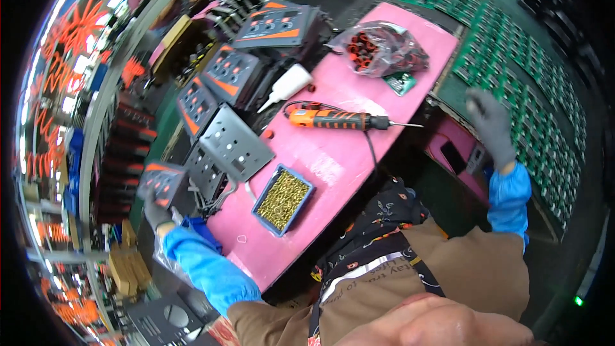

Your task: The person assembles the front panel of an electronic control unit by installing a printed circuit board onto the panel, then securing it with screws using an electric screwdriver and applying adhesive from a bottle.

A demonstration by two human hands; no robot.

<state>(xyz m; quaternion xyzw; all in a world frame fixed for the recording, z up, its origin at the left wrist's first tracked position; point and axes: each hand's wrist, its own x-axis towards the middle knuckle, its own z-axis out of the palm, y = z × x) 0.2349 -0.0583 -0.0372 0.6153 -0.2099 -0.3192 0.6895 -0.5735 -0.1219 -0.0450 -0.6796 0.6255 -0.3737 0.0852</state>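
Observation:
My left hand [154,210], in a grey glove, is closed on the near edge of a grey panel with an orange stripe [164,182] at the left end of the bench. Part of its fingers is hidden by the panel. On the right, my gloved right hand [492,127] is beside rows of green circuit boards [506,99]. Its fingers are curled in, and whatever they may hold cannot be made out. Between the hands, an orange-and-black electric screwdriver [333,120] lies on the pink mat [323,170]. A blue tray of brass screws [282,200] stands nearer me.
Behind the screwdriver are a white squeeze bottle [288,84] and a plastic bag of red-and-black parts [378,50]. Bare metal plates [236,143] and stacked orange-striped panels [272,24] line the mat's far left side. A dark phone [453,156] lies below the boards.

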